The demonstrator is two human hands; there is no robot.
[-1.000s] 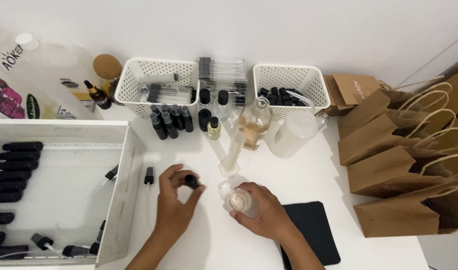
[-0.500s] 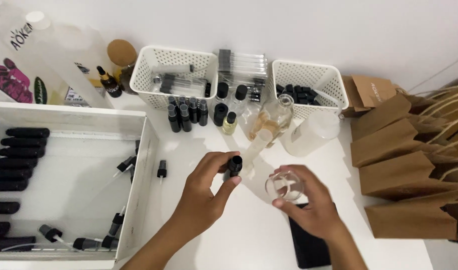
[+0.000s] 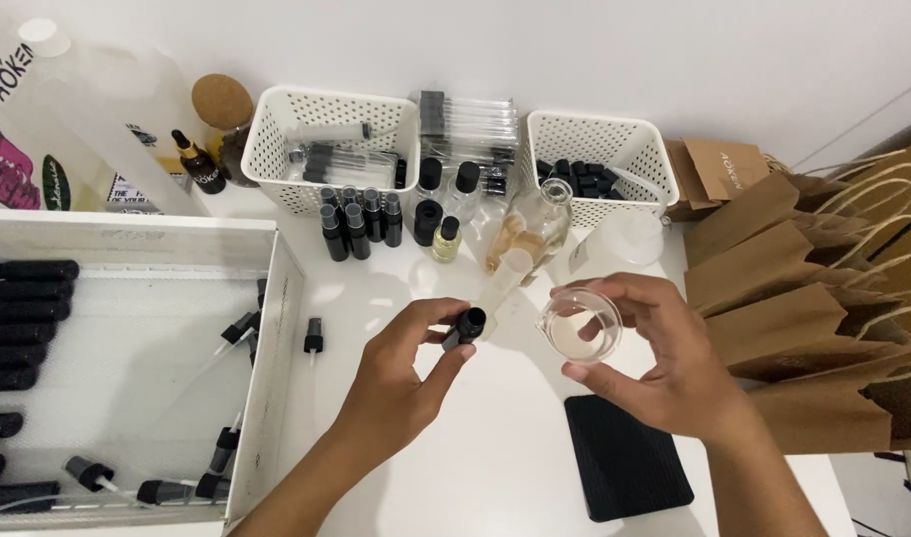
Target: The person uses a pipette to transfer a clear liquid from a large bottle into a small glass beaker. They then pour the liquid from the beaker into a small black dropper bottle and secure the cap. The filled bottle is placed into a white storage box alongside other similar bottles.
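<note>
Left hand point(image 3: 401, 373) is pinching a small black bottle point(image 3: 465, 326) between thumb and fingertips, open mouth facing up, wrist coming in from 7 o'clock. Right hand point(image 3: 664, 363) grips a small clear glass beaker point(image 3: 580, 325) from the side, fingers curled round the rim, held up off the worktop point(image 3: 495, 467) just at 3 o'clock of the bottle, not touching it. There's a little clear liquid in the beaker.

Right behind the bottle, at 12 o'clock, a clear measuring cylinder point(image 3: 502, 281) leans, with a glass flask point(image 3: 535, 229) of amber liquid just past it, so that gap is pretty crowded. Under the right wrist at 6 o'clock lies one black mat point(image 3: 625, 457).

Further out: two white perforated baskets point(image 3: 326, 144) at 11 and 1 o'clock, a cluster of about six dark spray bottles point(image 3: 354, 224) in front of the left one, one loose spray pump point(image 3: 313, 340) at 9 o'clock on the worktop. A white tray point(image 3: 267, 378) far at 9 o'clock holds roughly eight black tubes point(image 3: 28, 308) and several pumps. Brown paper bags point(image 3: 774, 298), four or five, stack up at 3 o'clock. A translucent jug point(image 3: 630, 239) sits at 1 o'clock.
</note>
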